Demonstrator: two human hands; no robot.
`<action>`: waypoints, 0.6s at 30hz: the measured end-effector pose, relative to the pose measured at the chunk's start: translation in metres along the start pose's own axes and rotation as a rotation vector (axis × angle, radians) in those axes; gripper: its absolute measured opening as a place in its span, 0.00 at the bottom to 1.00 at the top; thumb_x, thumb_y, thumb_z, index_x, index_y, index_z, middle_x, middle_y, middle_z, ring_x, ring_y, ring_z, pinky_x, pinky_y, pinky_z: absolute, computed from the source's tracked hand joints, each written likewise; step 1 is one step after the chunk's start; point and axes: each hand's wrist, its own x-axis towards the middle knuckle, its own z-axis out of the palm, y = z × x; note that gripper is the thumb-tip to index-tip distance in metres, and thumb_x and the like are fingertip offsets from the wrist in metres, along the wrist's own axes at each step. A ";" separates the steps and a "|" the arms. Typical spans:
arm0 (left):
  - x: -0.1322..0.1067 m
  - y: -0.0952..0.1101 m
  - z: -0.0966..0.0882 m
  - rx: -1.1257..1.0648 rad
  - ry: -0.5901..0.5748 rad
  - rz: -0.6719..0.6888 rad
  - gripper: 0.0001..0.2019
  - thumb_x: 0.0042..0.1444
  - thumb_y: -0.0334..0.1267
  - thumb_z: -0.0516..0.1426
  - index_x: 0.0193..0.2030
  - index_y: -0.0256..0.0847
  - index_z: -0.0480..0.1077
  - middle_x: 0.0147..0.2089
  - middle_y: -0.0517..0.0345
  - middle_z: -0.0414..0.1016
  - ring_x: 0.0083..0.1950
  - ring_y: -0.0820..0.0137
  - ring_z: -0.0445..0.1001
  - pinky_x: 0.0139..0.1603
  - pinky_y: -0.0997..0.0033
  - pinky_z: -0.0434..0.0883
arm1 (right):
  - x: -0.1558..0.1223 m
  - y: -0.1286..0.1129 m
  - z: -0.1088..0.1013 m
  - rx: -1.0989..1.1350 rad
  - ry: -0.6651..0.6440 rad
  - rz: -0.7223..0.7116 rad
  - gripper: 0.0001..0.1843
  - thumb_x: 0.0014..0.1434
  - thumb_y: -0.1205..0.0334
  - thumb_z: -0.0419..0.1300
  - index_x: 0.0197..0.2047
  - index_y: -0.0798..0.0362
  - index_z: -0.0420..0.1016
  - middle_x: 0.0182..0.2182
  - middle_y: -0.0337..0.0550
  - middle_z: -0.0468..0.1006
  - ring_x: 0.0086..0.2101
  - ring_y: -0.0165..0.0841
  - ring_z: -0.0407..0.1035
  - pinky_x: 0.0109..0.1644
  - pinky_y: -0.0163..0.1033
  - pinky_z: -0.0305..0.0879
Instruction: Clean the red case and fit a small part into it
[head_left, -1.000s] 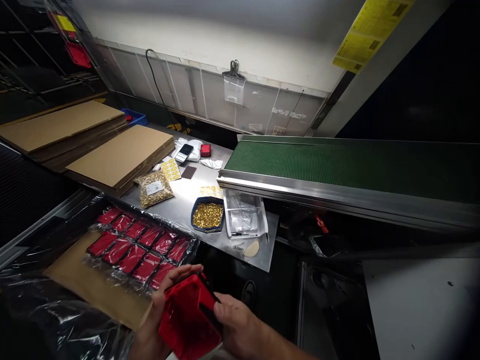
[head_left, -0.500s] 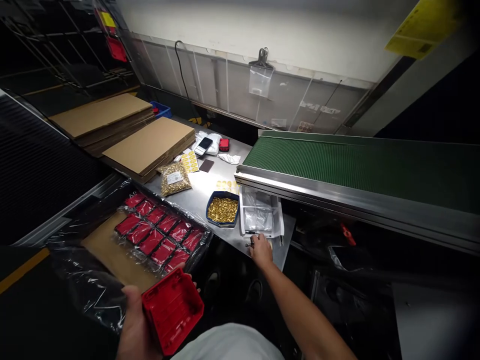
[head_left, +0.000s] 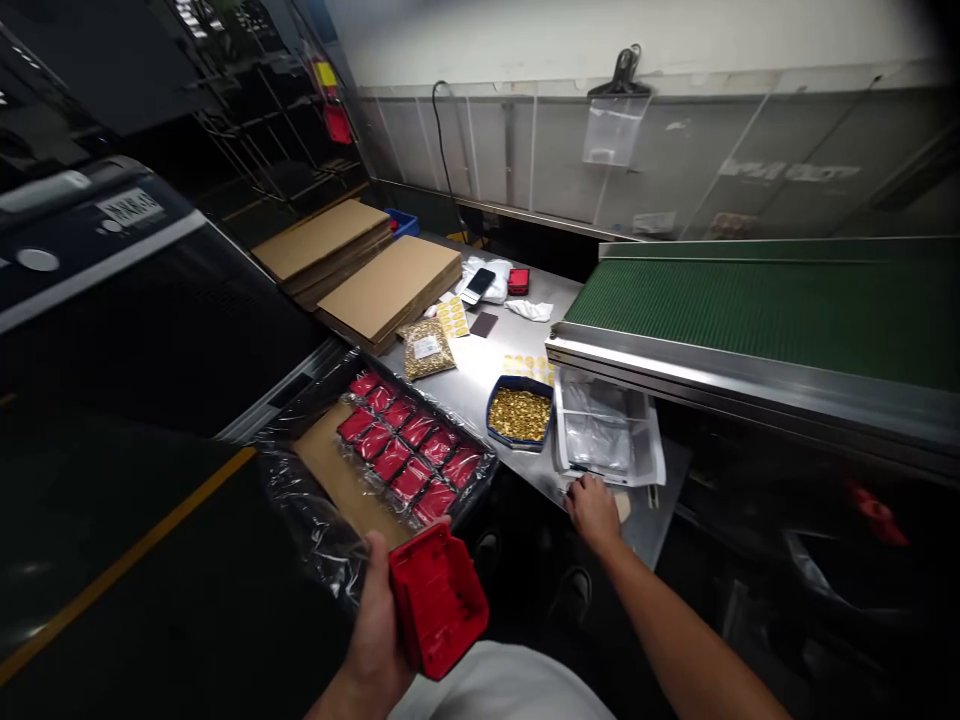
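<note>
My left hand (head_left: 377,622) grips an open, hollow red plastic housing (head_left: 441,598) by its sides, with the inside facing up. At the near edge of the metal table, my right hand (head_left: 594,508) has its fingers curled down, and whatever they pinch is hidden. Just beyond those fingers is a white tray (head_left: 651,445) with clear plastic bags (head_left: 600,437) in it. A pale, flat object (head_left: 622,506) lies beside the right hand. Left of the tray stands a dark blue bin (head_left: 517,445) full of small brass-coloured parts (head_left: 522,412).
A plastic-lined box (head_left: 326,455) holds several wrapped red pieces (head_left: 411,478) at left. Behind it are cardboard stacks (head_left: 397,280), a bag of brass parts (head_left: 427,350), yellow label sheets (head_left: 453,316) and a phone (head_left: 480,284). A green conveyor (head_left: 735,315) borders the table's right side.
The view has swung left, so everything sits further right in the picture. My left hand still holds the red housing; my right hand remains by the tray's near edge.
</note>
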 end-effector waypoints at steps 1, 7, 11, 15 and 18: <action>0.000 0.001 0.002 -0.002 -0.022 0.017 0.39 0.60 0.65 0.51 0.67 0.36 0.59 0.47 0.37 0.77 0.47 0.46 0.77 0.49 0.45 0.74 | -0.001 -0.008 0.000 0.057 0.008 -0.003 0.07 0.60 0.67 0.57 0.39 0.59 0.75 0.43 0.59 0.72 0.49 0.50 0.64 0.53 0.51 0.60; -0.002 0.000 0.018 0.062 -0.117 0.061 0.38 0.61 0.65 0.50 0.70 0.42 0.54 0.50 0.43 0.76 0.49 0.55 0.76 0.48 0.59 0.75 | -0.056 -0.098 -0.047 0.462 0.023 -0.022 0.16 0.70 0.52 0.44 0.47 0.52 0.66 0.37 0.41 0.75 0.34 0.33 0.71 0.40 0.37 0.68; -0.003 -0.002 0.026 0.080 -0.171 0.049 0.36 0.62 0.64 0.49 0.67 0.41 0.58 0.51 0.45 0.75 0.52 0.57 0.74 0.51 0.62 0.73 | -0.103 -0.165 -0.107 0.822 -0.051 -0.182 0.13 0.68 0.50 0.51 0.48 0.46 0.70 0.38 0.38 0.75 0.37 0.31 0.70 0.43 0.36 0.67; -0.002 -0.004 0.029 0.119 -0.264 0.087 0.37 0.60 0.67 0.49 0.66 0.41 0.59 0.55 0.45 0.73 0.58 0.54 0.71 0.59 0.58 0.68 | -0.125 -0.197 -0.138 0.872 -0.173 -0.213 0.12 0.65 0.50 0.57 0.44 0.46 0.76 0.35 0.39 0.74 0.34 0.31 0.69 0.37 0.37 0.66; -0.003 -0.005 0.030 0.189 -0.301 0.136 0.38 0.59 0.68 0.48 0.65 0.40 0.60 0.57 0.44 0.71 0.60 0.52 0.68 0.63 0.55 0.64 | -0.132 -0.203 -0.141 0.842 -0.182 -0.165 0.10 0.64 0.52 0.57 0.42 0.47 0.76 0.35 0.39 0.75 0.33 0.31 0.70 0.37 0.37 0.66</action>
